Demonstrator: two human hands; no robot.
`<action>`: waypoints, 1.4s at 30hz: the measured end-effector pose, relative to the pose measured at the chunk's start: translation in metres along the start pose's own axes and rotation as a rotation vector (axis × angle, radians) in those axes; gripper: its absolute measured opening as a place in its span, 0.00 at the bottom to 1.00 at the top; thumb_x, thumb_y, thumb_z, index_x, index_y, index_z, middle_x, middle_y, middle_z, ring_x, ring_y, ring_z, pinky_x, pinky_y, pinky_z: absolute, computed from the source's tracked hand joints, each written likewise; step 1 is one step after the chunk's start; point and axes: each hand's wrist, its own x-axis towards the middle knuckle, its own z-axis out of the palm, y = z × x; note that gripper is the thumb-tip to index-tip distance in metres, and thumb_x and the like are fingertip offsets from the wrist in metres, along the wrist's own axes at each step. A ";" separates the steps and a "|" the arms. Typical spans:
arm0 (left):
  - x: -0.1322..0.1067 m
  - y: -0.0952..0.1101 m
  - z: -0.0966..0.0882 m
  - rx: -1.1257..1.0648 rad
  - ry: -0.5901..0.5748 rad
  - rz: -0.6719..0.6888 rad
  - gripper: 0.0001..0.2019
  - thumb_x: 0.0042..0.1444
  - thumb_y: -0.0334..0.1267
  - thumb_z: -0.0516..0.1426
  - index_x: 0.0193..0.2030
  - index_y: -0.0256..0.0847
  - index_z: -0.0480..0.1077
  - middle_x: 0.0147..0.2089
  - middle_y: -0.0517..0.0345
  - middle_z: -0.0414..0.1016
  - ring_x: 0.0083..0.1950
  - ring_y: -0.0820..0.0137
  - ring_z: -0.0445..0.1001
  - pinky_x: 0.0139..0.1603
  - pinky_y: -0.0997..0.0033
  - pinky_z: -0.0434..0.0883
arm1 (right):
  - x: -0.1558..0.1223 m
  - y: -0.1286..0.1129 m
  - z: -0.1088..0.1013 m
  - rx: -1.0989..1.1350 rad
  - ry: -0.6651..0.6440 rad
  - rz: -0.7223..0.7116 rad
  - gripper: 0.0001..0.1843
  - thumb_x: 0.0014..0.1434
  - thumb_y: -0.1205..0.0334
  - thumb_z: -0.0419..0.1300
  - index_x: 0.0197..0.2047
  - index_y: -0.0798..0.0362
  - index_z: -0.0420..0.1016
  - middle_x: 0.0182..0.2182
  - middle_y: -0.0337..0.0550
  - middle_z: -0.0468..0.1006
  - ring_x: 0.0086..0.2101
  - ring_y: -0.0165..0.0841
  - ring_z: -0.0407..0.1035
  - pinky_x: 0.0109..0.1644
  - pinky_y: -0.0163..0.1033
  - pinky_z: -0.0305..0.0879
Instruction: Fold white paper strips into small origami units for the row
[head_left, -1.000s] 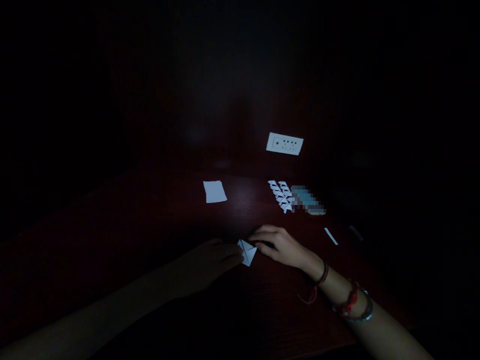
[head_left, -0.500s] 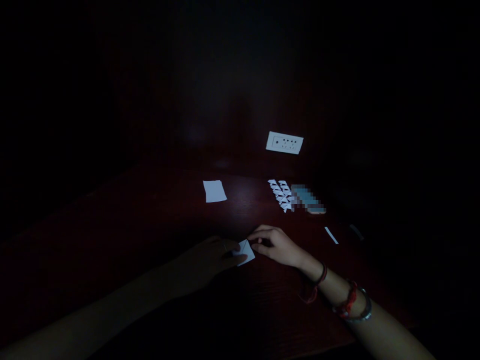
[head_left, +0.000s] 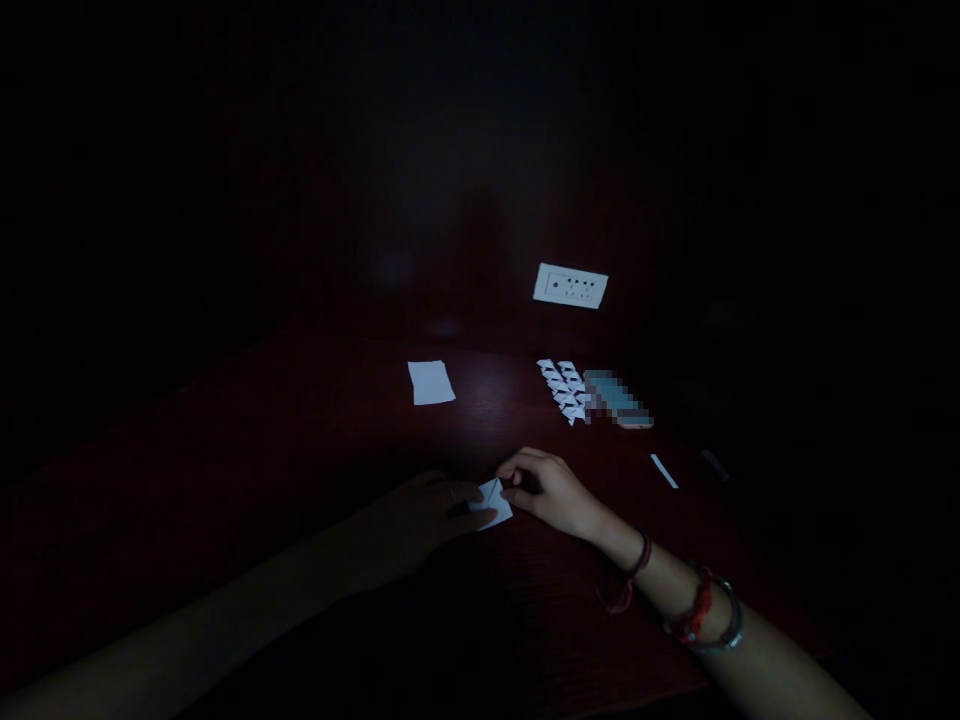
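A small piece of white paper lies low over the dark red table, with a crease line running across it. My left hand, in shadow, grips it from the left with thumb and fingers. At its upper right corner, my right hand is closed in a pinch, thumb and forefinger at the paper's edge. Beyond the hands, a stack of white paper sheets rests to the left. Several small folded paper pieces lie in rows to the right.
Beside the folded pieces lies a pixelated, phone-like object. A narrow white strip is farther right, near a dim second strip. A white socket plate is on the wall behind. The surroundings are very dark.
My right thumb and forefinger have shifted slightly at the paper's corner. My left hand keeps its hold, and the things on the table stay where they were.
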 end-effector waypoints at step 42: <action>0.002 0.002 -0.001 -0.017 0.014 -0.005 0.26 0.55 0.25 0.48 0.59 0.50 0.50 0.56 0.56 0.59 0.52 0.63 0.60 0.49 0.62 0.59 | 0.001 -0.002 0.002 0.012 -0.022 0.031 0.03 0.47 0.69 0.59 0.28 0.56 0.68 0.26 0.37 0.66 0.28 0.25 0.61 0.32 0.30 0.58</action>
